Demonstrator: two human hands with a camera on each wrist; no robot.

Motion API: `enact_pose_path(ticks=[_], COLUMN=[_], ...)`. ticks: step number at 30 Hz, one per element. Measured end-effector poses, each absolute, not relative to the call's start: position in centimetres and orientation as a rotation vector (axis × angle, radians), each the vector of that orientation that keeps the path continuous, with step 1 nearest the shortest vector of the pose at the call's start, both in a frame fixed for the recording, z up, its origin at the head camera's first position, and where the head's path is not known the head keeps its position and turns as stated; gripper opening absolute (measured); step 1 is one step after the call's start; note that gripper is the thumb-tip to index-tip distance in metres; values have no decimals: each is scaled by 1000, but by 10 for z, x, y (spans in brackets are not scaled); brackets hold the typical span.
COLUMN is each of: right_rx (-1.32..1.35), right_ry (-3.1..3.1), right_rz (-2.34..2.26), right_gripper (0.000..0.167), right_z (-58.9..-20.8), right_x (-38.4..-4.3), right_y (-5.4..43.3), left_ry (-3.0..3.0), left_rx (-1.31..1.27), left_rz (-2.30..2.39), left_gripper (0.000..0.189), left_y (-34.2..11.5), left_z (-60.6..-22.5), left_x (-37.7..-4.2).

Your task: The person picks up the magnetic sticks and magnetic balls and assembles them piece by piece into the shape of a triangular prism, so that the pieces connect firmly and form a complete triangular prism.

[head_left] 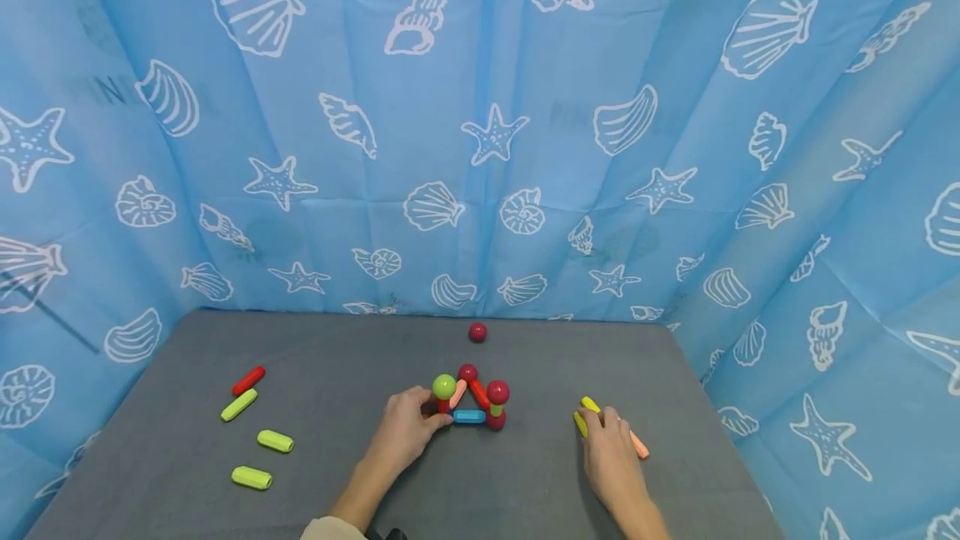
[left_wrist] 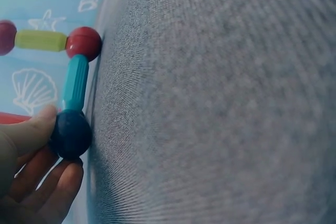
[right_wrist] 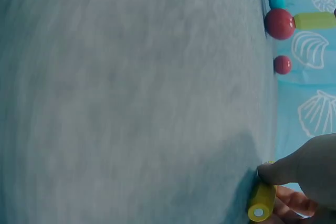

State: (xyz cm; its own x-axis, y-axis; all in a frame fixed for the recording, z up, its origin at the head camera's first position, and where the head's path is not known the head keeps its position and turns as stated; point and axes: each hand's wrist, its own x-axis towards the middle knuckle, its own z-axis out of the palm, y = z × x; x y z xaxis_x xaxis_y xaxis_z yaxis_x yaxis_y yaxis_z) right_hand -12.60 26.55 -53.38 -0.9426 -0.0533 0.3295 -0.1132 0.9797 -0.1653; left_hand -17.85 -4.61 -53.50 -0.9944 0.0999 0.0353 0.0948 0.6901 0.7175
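Observation:
A built triangle of magnetic sticks and balls lies in the middle of the table. Its front side is a blue stick (head_left: 469,417); a pink stick and a red stick (head_left: 479,393) run back to a dark red ball (head_left: 468,372). Two uprights carry a green ball (head_left: 444,386) and a red ball (head_left: 498,392). My left hand (head_left: 405,427) grips the dark blue ball (left_wrist: 72,135) at the front left corner, which the head view hides. Off to the right, my right hand (head_left: 609,450) pinches a yellow stick (right_wrist: 261,202) with a metal end, resting on the cloth.
Another yellow stick (head_left: 590,403) and a pink stick (head_left: 639,445) lie beside my right hand. At the left are a red stick (head_left: 248,380) and several green sticks (head_left: 251,477). A loose red ball (head_left: 477,332) sits near the back edge, before a blue curtain (head_left: 480,232).

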Motion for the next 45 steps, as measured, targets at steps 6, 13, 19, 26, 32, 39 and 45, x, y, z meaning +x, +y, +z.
enact_pose_path(ticks=[6,13,19,26,32,39,45], right_rx=[126,265,297,248,401,652,691], right_ry=[-2852,-2992,-2946,-2807,-2519,-2511,-2649], right_rz=[527,583,523,696,995,991,690], right_gripper=[45,44,36,36,25,26,20], right_z=[-517,-502,-511,-474,-434,-441,-462], right_x=[-137,-152,-153,-171,-185,-188,-185], right_y=[246,215,211,213,192,155,141], left_ry=[2898,2899,2893,2882,2905,2929,2930], left_rx=[201,195,214,170,180,227,263], left_rz=[1234,1251,1253,1246,1240,1242,1265], left_gripper=[24,24,25,28,27,25,23], left_y=[-48,-49,-49,-47,-47,-48,-48], left_z=[-536,-535,-537,-537,-537,-539,-540], left_x=[-176,-177,-176,-177,-177,-177,-177])
